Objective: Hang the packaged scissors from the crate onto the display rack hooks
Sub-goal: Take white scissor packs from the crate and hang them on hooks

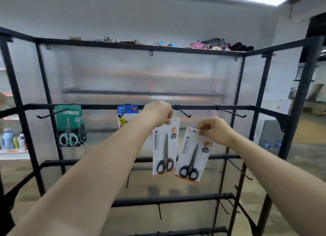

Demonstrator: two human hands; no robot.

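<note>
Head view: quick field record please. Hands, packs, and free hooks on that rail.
left hand: pinches top of left black pack, which hangs straight
right hand: pinches top of right black pack, which is tilted
free hooks: near hook just right of left hand; far hook further right
already hung: green packs, blue pack

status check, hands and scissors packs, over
Left hand pinches one scissors pack by its top, at the rail. Right hand pinches second pack, lower, unhung. Bare hook between the hands, unobstructed.
</note>
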